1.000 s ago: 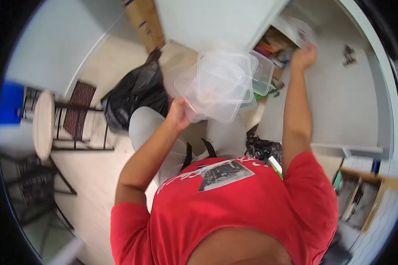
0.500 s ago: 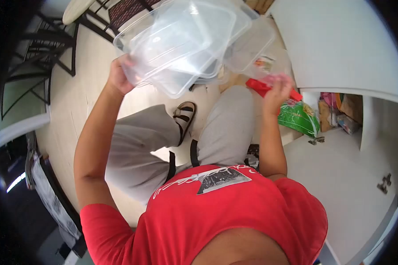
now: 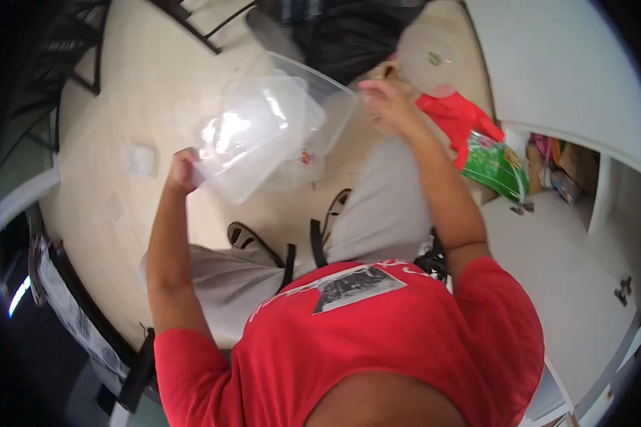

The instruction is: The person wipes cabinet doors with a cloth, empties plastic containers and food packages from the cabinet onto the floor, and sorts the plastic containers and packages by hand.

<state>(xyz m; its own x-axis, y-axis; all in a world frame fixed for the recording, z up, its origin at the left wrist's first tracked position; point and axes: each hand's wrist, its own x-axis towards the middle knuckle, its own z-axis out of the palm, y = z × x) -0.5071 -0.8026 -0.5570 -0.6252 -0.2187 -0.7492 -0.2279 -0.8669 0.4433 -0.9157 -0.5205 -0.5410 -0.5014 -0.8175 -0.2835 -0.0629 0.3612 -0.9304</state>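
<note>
Right hand (image 3: 392,103) moved nearer clear, glossy containers (image 3: 256,135)

The left hand (image 3: 183,171) grips clear plastic containers (image 3: 253,139), the right hand (image 3: 390,104) beside them, near red plastic (image 3: 454,114).

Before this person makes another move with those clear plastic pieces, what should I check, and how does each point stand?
1. Left hand grips the clear plastic pieces: ok, at one edge.
2. Right hand supports them: cannot tell; it is near their far side, but blurred.
3. Pieces squared up: not ok; they fan out at different angles.
4. Round lid in hand: not ok; it appears apart from both hands, beside the red bag.
5. Floor free of loose containers: not ok; a small square container lies there.
</note>
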